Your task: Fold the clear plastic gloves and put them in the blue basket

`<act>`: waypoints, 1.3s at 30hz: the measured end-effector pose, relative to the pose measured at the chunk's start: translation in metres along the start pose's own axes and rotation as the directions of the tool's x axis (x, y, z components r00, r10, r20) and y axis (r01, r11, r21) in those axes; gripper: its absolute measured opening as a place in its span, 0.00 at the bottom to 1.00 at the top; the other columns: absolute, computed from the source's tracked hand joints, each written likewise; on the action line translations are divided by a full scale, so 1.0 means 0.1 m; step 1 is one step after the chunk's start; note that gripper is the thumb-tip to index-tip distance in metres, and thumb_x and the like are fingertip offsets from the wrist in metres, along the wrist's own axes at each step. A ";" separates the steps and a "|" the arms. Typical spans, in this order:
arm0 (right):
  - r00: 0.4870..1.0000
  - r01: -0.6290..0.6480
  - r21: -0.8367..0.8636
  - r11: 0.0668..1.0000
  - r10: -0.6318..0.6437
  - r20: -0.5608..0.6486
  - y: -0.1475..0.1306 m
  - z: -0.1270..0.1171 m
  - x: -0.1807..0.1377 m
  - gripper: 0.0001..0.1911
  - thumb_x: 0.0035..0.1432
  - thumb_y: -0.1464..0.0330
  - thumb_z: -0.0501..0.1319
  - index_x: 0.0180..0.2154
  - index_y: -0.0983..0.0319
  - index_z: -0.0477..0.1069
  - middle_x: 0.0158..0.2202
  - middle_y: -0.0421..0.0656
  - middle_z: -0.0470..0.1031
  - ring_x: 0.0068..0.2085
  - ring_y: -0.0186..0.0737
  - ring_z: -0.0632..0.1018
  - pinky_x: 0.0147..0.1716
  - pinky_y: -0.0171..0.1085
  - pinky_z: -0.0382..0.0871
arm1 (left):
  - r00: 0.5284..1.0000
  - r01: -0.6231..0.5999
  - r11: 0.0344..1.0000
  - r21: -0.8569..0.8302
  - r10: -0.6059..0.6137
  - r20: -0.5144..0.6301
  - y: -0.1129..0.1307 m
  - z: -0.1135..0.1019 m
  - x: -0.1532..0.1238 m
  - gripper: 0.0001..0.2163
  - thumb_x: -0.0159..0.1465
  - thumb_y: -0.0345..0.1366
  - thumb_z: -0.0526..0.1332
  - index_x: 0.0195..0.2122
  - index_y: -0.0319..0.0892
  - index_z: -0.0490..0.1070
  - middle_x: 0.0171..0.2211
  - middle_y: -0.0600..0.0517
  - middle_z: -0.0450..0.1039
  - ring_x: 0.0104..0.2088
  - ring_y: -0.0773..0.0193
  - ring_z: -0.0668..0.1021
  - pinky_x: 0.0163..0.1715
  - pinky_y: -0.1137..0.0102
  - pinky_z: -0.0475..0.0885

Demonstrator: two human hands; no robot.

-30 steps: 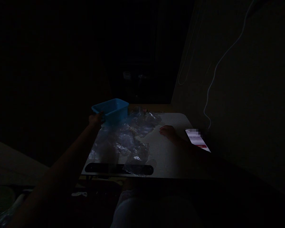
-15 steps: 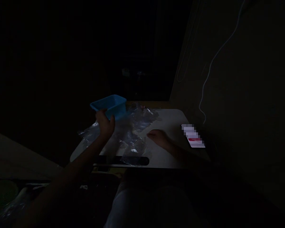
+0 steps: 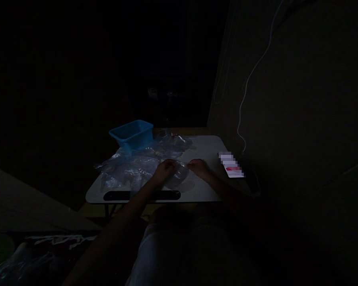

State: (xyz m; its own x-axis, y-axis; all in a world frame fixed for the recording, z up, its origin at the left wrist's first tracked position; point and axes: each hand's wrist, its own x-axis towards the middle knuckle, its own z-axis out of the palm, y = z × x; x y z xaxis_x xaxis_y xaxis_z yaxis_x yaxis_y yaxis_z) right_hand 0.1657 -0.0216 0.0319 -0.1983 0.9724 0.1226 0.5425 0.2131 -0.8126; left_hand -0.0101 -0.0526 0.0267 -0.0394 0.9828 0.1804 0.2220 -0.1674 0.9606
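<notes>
Several clear plastic bags [image 3: 140, 165] lie crumpled over the left and middle of a white folding table [image 3: 204, 145]. At the near side of the pile, one clear plastic bag [image 3: 179, 174] hangs between my hands. My left hand [image 3: 166, 170] is closed on its left upper edge. Opposite, my right hand [image 3: 198, 167] pinches its right upper edge. The room is dark, so the fingertips show only dimly. Behind the pile, at the far left of the table, stands a blue plastic basin [image 3: 133, 137].
A lit phone [image 3: 231, 165] lies at the table's right edge. A white cable [image 3: 241, 109] hangs along the wall beside it. The table has a dark slot [image 3: 116, 195] along its near edge. Shiny plastic [image 3: 20, 264] lies low at the left.
My left hand has left the basin and come down right to the bag near my right hand. Both hands now hold the bag between them. The view has shifted slightly.
</notes>
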 end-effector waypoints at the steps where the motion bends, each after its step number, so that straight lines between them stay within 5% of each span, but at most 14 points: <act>1: 1.000 0.002 0.017 1.000 -0.002 -0.024 0.08 -0.06 0.01 0.09 0.44 0.69 0.57 0.16 0.61 0.67 0.17 0.36 0.68 0.23 0.32 0.68 0.21 0.30 0.56 | 1.000 0.015 0.998 -0.064 -0.014 0.022 -0.03 0.06 0.02 0.10 0.47 0.38 0.63 0.29 0.40 0.70 0.28 0.50 0.73 0.31 0.62 0.74 0.34 0.68 0.68; 8: 0.995 0.089 0.189 0.978 -0.078 -0.067 0.45 -0.24 0.06 0.12 0.48 0.62 0.55 0.25 0.63 0.70 0.22 0.38 0.70 0.26 0.34 0.70 0.25 0.31 0.60 | 0.994 0.108 0.942 -0.317 -0.109 0.016 -0.15 0.38 0.20 0.17 0.39 0.31 0.66 0.33 0.39 0.69 0.28 0.52 0.73 0.26 0.69 0.73 0.29 0.73 0.67; 15: 0.992 0.097 0.271 0.958 -0.070 -0.108 0.33 -0.20 0.10 0.13 0.49 0.60 0.55 0.25 0.63 0.70 0.20 0.37 0.68 0.23 0.32 0.68 0.23 0.30 0.60 | 0.998 0.064 0.979 -0.193 -0.063 0.015 -0.11 0.48 0.39 0.13 0.39 0.31 0.64 0.29 0.40 0.72 0.23 0.54 0.72 0.24 0.67 0.73 0.26 0.73 0.66; 22: 0.998 0.034 0.298 0.954 -0.014 -0.066 0.27 -0.15 0.11 0.08 0.44 0.64 0.59 0.25 0.62 0.71 0.24 0.40 0.73 0.26 0.34 0.72 0.25 0.31 0.63 | 0.995 0.054 0.976 -0.211 -0.070 -0.070 -0.19 0.48 0.47 0.12 0.43 0.34 0.62 0.31 0.40 0.71 0.24 0.54 0.72 0.25 0.67 0.73 0.25 0.74 0.66; 31: 0.995 0.042 0.361 0.932 -0.007 -0.097 0.29 -0.18 0.08 0.08 0.45 0.64 0.57 0.23 0.62 0.70 0.19 0.38 0.69 0.23 0.32 0.69 0.23 0.31 0.61 | 0.997 0.046 0.950 -0.308 -0.062 -0.043 -0.24 0.46 0.40 0.15 0.44 0.34 0.61 0.34 0.41 0.73 0.27 0.54 0.73 0.27 0.67 0.73 0.29 0.72 0.66; 39: 0.997 0.009 0.367 0.930 0.019 -0.072 0.29 -0.18 0.07 0.11 0.45 0.62 0.57 0.25 0.63 0.71 0.21 0.39 0.71 0.23 0.33 0.69 0.23 0.31 0.61 | 0.996 0.073 0.936 -0.346 -0.087 -0.024 -0.22 0.46 0.38 0.09 0.43 0.39 0.65 0.21 0.40 0.71 0.21 0.55 0.69 0.23 0.68 0.70 0.25 0.73 0.64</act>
State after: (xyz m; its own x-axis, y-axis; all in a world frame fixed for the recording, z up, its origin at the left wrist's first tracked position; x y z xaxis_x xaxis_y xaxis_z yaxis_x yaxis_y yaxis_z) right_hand 0.1947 -0.0064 0.0197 -0.1285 0.9806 0.1478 0.2035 0.1719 -0.9639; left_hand 0.0284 -0.0077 0.0030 -0.0822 0.9914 0.1015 -0.1319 -0.1118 0.9849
